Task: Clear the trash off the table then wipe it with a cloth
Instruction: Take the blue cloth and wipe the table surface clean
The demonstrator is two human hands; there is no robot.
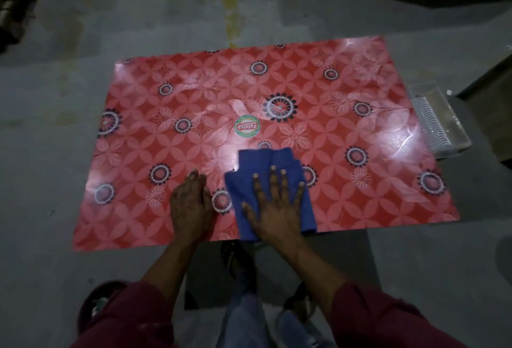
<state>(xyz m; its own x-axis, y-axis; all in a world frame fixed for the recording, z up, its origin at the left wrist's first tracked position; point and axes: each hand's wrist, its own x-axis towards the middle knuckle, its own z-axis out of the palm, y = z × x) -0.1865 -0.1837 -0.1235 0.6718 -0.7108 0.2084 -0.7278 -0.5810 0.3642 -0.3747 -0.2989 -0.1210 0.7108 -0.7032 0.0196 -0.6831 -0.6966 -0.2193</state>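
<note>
My right hand (273, 203) lies flat with fingers spread on the folded blue cloth (270, 181), near the front edge of the red flower-patterned tabletop (360, 126). My left hand (192, 203) rests flat and empty just beside the cloth.
</note>
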